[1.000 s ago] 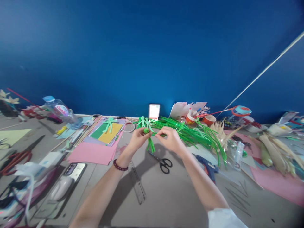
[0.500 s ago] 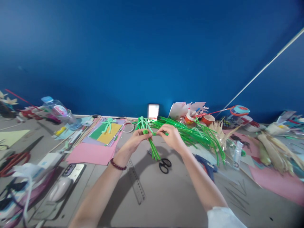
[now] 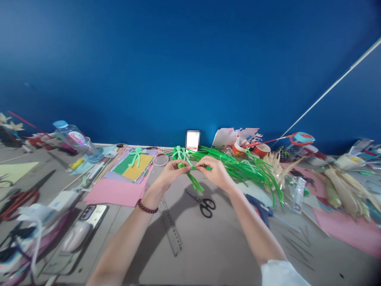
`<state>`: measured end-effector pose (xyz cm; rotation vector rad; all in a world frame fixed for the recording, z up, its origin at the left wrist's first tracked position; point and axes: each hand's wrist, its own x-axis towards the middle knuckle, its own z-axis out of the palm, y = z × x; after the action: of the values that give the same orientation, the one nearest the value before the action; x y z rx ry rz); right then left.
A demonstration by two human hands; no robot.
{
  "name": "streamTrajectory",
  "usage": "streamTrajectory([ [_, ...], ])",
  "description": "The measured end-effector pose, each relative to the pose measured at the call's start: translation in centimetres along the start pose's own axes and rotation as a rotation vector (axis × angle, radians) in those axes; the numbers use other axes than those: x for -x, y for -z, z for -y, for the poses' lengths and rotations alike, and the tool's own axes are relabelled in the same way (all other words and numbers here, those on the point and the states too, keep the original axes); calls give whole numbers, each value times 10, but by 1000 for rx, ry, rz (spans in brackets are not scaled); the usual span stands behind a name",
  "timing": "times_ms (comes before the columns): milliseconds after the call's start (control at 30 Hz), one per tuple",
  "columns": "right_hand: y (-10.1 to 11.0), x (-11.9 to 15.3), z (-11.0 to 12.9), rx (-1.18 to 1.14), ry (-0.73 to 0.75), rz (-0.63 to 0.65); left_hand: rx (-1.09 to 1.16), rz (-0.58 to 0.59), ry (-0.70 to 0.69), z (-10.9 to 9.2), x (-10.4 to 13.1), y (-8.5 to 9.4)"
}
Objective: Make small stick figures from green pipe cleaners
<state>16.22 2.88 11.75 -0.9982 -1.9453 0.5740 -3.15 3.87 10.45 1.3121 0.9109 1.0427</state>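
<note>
A small bundle of green pipe cleaners [image 3: 194, 182] is pinched by my left hand [image 3: 175, 170], its stems pointing down and to the right. My right hand [image 3: 212, 169] pinches a green strand that runs across to the bundle's top. Fingers of both hands are closed and nearly meet. Just behind them stands a pale green figure [image 3: 179, 152] of bent pipe cleaners. Black-handled scissors [image 3: 207, 206] lie below the bundle on the table. A clear ruler [image 3: 171, 228] rests beside my left forearm.
Many loose green pipe cleaners [image 3: 238, 163] spread behind my right hand. A blue glue gun [image 3: 258, 208] lies right of my right forearm. Coloured paper [image 3: 119, 190], a phone with a mouse [image 3: 77, 234] on it and a water bottle [image 3: 76, 137] are at left.
The hanging stems of the bundle have swung up and to the right, uncovering more of the scissors' blades. Both hands keep almost the same place and grip.
</note>
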Motion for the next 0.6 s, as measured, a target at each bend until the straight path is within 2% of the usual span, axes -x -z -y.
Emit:
streamTrajectory([
  [100, 0, -1, -2, -58, -25, 42, -22, 27, -11, -7, 4, -2],
  [233, 2, -2, -3, -9, -59, 21, -156, 101, -71, -12, 7, -3],
  [400, 4, -1, -2, 113, 9, 18, -391, 168, -145, -6, 5, -3],
  [467, 3, 0, 0, 152, 31, 23, -449, 153, -149, -3, 4, -4],
  [600, -2, 2, 3, 142, 15, 20, -470, 14, -143, 1, 2, -6],
])
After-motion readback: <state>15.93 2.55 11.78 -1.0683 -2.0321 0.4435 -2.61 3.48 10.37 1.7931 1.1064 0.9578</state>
